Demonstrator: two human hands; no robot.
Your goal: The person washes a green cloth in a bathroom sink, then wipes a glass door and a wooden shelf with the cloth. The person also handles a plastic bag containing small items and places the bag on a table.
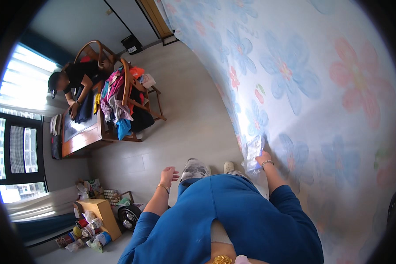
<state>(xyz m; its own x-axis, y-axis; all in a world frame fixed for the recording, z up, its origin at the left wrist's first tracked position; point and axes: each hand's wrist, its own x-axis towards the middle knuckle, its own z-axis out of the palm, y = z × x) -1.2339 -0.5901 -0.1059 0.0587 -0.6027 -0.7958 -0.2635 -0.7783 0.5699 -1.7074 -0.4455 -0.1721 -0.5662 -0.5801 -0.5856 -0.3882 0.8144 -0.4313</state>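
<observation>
A clear plastic packet (253, 150), crinkled and bearing some blue print, is held in my right hand (263, 158). That hand is close beside a large white sheet (293, 122) printed with blue and pink flowers, which fills the right side of the view. Whether the packet touches the sheet, I cannot tell. My left hand (169, 175) hangs at my other side with its fingers apart and nothing in it. Below me are my patterned trousers and a light clog (229, 166) on the grey tiled floor.
At the far left a person (82, 74) leans over a wooden table (82, 137), hands on dark cloth. A wooden chair (127, 82) there carries heaped clothes (114, 94). Lower left are a wooden cabinet (100, 216), jars and bags (89, 231), and a black wheel (128, 217).
</observation>
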